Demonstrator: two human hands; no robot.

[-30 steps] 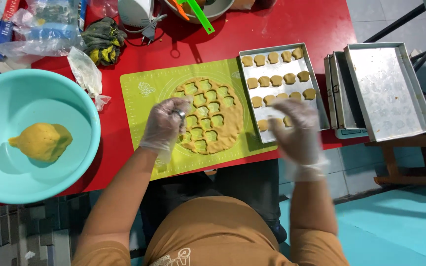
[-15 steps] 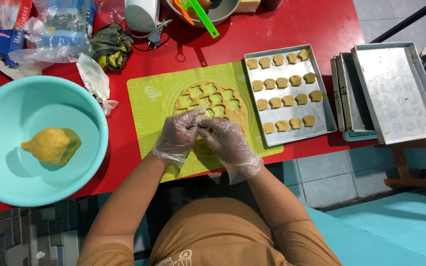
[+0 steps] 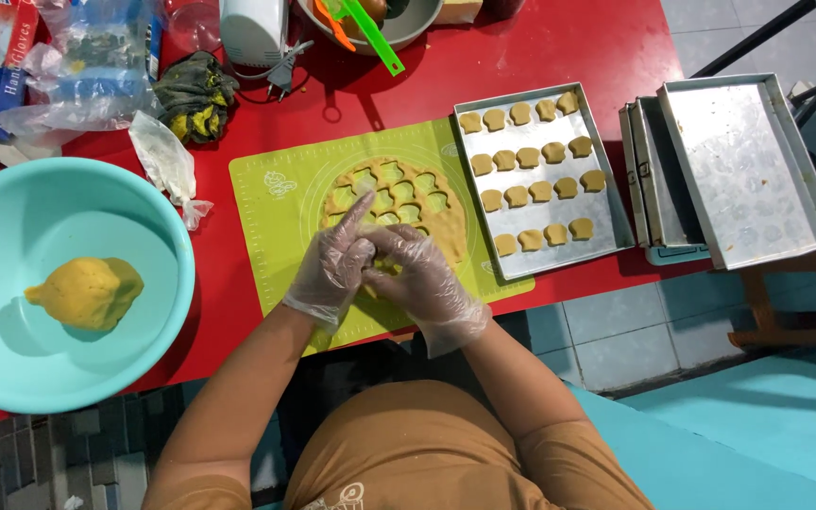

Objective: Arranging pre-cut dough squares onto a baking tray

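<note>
Head view: gloved left hand (image 3: 332, 266) and right hand (image 3: 417, 276) pinch together over the rolled dough (image 3: 399, 203) on the green mat (image 3: 276, 203), seemingly lifting a cutout, needing a gentle carry to the tray (image 3: 606, 203).

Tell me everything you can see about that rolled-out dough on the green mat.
The rolled-out dough is a flat, yellow-tan, roughly round sheet lying on the green mat. It is scored all over with cut-out shapes, some already lifted out so green shows through. Both gloved hands, the left hand and the right hand, rest on its near edge, the left forefinger pointing across it. A baking tray of cut pieces sits beside it.
</note>
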